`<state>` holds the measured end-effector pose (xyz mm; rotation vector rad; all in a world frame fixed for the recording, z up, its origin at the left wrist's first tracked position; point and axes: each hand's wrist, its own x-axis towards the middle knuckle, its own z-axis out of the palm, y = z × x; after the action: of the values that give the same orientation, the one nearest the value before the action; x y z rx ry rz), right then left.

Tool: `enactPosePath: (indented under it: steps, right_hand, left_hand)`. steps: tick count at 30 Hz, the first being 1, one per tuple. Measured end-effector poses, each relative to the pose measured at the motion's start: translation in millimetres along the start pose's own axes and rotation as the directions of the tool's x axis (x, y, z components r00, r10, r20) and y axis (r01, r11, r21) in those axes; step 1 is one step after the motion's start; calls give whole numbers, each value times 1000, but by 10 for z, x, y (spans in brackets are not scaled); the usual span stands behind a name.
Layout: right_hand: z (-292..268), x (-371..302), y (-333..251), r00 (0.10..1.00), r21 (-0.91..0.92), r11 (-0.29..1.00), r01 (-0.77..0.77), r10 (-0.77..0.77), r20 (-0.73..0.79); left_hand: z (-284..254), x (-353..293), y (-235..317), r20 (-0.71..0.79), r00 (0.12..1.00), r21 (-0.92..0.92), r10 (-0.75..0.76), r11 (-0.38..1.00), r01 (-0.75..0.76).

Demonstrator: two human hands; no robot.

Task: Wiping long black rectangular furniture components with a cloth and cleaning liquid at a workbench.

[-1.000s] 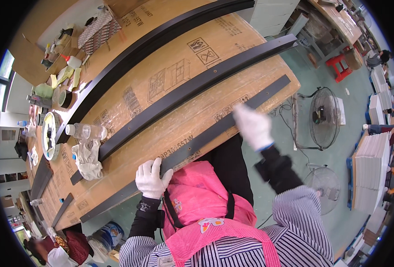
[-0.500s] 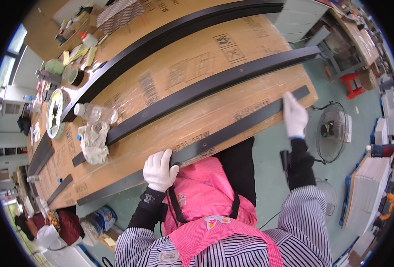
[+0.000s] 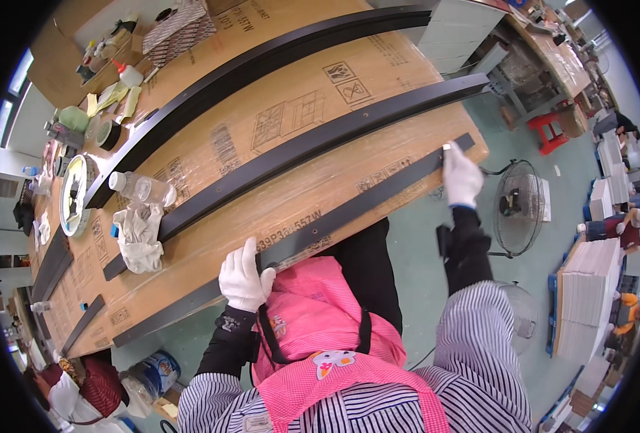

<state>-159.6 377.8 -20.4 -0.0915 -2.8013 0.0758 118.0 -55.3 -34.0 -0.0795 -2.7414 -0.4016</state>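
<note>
A long, flat black strip [image 3: 349, 211] lies along the near edge of a cardboard-covered table. My left hand [image 3: 245, 283], in a white glove, grips across it, fingers on top and thumb toward the near side. Close to the strip's right end is my gloved right hand [image 3: 464, 179], its fingers closed at the strip; its fingertips are partly hidden. Farther back, a second black bar [image 3: 320, 148] with small holes runs roughly parallel. A crumpled white cloth [image 3: 138, 234] lies against that bar's left part, beside a clear plastic bottle [image 3: 146, 189] on its side.
Another black bar [image 3: 262, 59] spans the table's far side. A round white container [image 3: 78, 195], black tape roll [image 3: 108, 135] and red-capped bottle [image 3: 128, 74] stand at the left. A floor fan [image 3: 518, 208], red stool [image 3: 547, 132] and stacked white sheets [image 3: 587, 299] are to the right.
The whole view has shifted, so the table and strips appear farther left. My right hand has slid slightly toward the strip's right end, its fingers more bent. My left hand stays at the strip.
</note>
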Motion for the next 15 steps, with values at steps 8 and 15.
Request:
enactPosePath:
  steps: [8,15]
  right_hand:
    - [-181,-736,-819,821,424,713,559,-546,-165]
    - [90,575,748,988,-120,986,-115,126,93]
  left_hand:
    - [-53,-46,-26,15,999,34,-44,998,44]
    - [-29,67,62,18,1000,38,-19,999,18]
